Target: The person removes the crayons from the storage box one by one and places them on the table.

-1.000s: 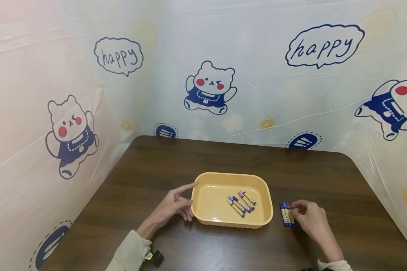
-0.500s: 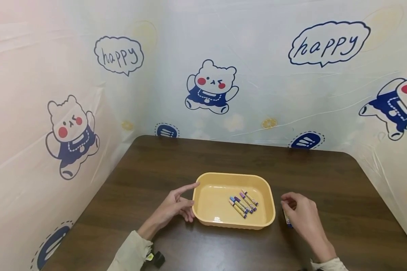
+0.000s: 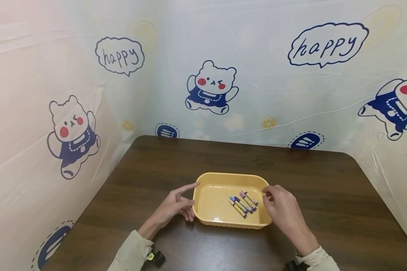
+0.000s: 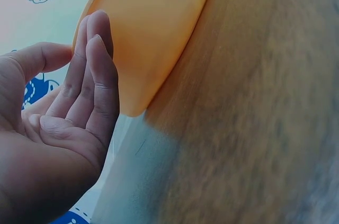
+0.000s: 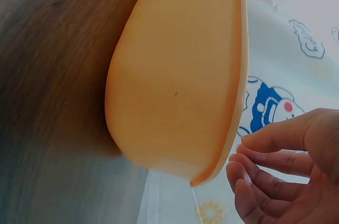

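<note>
A yellow plastic basin (image 3: 210, 220) stands on the table with several short crayons (image 3: 243, 203) lying in a group inside, right of its middle. At its left end is my left hand (image 3: 171, 205), index finger stretched to the rim and thumb beside the wall. In the left wrist view that hand's (image 4: 69, 107) fingers are mostly straight against the basin. My right hand (image 3: 285, 207) is at the right rim, with fingers loosely bent. From the right wrist, nothing shows between that hand's (image 5: 280, 168) fingers; whether its fingertips touch the rim I cannot tell.
The dark wooden table (image 3: 162, 162) has rounded back corners. A pale printed curtain (image 3: 251, 90) with bears and "happy" bubbles surrounds it at the back and sides. Both wrists carry dark straps below light sleeves (image 3: 130, 250).
My right hand has moved left from the small crayon group on the table to the basin's right rim. That group no longer shows. The left hand stays at the left rim.
</note>
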Motion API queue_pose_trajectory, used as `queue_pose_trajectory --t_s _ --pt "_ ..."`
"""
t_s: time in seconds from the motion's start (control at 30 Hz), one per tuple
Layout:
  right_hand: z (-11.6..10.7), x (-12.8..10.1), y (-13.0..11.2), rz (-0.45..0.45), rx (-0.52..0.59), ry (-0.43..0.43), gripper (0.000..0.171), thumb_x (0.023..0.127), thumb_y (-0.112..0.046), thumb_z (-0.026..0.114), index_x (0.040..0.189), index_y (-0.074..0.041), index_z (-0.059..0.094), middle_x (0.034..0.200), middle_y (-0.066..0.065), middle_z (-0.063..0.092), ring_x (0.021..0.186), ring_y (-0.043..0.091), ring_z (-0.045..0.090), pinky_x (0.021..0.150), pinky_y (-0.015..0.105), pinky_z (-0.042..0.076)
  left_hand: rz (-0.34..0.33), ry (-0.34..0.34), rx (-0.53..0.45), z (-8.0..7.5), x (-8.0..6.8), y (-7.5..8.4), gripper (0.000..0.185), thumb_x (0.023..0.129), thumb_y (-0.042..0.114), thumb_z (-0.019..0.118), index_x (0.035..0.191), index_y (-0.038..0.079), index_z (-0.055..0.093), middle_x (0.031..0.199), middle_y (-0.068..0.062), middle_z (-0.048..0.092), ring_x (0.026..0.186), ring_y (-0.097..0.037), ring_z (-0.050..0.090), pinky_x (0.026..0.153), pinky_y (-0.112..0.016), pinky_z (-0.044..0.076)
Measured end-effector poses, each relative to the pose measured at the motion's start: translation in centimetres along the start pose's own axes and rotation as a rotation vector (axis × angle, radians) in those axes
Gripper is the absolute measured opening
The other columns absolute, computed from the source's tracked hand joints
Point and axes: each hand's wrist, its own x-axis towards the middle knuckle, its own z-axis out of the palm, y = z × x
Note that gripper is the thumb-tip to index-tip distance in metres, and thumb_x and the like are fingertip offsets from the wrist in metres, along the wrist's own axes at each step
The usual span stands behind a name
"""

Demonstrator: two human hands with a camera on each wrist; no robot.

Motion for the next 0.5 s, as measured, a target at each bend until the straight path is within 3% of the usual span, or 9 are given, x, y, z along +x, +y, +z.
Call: queue_pose_trajectory --t_s 0.5 --pt "1.0 0.9 -1.8 -0.052 0.039 -0.09 0.011 0.078 0.002 0.075 0.088 -0.003 0.072 0.081 0.005 0.067 0.072 0.019 0.064 0.064 0.036 0.055 -0.002 0.005 0.004 0.1 0.1 0.1 0.06 0.1 0.004 0.057 0.155 0.011 0.035 0.075 -0.02 0.071 0.06 -0.023 0.069 0.057 -0.036 0.061"
